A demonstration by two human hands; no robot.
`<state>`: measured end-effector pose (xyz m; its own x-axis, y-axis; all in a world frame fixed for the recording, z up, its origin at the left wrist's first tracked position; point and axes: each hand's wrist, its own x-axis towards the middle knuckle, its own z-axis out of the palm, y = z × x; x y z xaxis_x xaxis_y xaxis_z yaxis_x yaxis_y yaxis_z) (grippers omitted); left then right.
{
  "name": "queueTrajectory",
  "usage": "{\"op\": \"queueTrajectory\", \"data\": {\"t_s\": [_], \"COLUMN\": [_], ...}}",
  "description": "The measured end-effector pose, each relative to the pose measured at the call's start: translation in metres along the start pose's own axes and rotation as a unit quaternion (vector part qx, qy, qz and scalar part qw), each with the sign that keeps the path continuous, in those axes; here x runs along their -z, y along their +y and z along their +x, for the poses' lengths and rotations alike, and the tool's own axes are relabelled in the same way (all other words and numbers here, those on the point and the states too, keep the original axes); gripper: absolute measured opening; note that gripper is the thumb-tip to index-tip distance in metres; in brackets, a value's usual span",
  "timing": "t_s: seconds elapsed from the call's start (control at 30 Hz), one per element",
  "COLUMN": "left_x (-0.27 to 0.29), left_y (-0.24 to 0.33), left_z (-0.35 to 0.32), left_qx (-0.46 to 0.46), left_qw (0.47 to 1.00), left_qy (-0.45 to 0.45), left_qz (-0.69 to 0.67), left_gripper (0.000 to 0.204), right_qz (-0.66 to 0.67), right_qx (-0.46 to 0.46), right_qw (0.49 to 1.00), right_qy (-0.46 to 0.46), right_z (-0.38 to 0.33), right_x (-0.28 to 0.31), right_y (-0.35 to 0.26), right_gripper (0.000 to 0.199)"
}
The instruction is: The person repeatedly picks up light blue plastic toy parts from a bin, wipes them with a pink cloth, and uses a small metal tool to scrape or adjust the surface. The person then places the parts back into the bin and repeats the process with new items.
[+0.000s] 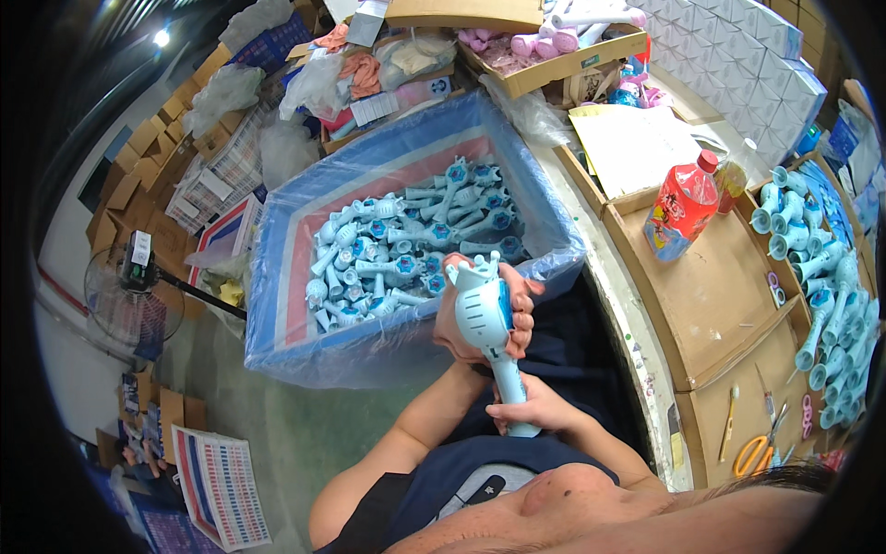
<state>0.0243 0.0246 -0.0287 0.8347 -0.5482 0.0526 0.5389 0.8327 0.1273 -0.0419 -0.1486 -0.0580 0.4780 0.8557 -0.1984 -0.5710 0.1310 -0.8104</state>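
In front of my chest I hold a light blue plastic toy wand (pixel 485 319), tilted, with a crown-like top, a slotted round head and a dark blue panel on one side. My left hand (pixel 447 325) is wrapped around the back of its head, with the fingertips showing on the right side. Lower down, my right hand (pixel 540 406) is closed on the slim handle. Just beyond the hands, a large bin lined with clear plastic (pixel 318 365) holds many similar light blue wands (pixel 397 263), several with dark blue flower-shaped panels.
On the bench to the right lie cardboard trays (pixel 660 319), orange-handled scissors (pixel 757 452), a brush (pixel 729 420) and light blue handle parts (pixel 835 314). A red-capped bottle (pixel 681 208) stands there. A box of pink parts (pixel 563 60) sits at the back; a fan (pixel 134 295) stands left.
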Motion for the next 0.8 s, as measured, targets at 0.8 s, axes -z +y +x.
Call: {"op": "queueTrajectory", "data": {"t_s": [0.8], "left_x": [0.005], "left_y": [-0.011], "left_z": [0.003], "left_qx": [-0.187], "left_qw": [0.87], "left_qy": [0.192], "left_qz": [0.414], "left_gripper": [0.041], "right_qz": [-0.563], "right_qx": [-0.109], "right_qw": [0.79], "right_qy": [0.218], "right_z": [-0.065], "right_x": [0.018], "right_y": [-0.004], "right_gripper": [0.036]}}
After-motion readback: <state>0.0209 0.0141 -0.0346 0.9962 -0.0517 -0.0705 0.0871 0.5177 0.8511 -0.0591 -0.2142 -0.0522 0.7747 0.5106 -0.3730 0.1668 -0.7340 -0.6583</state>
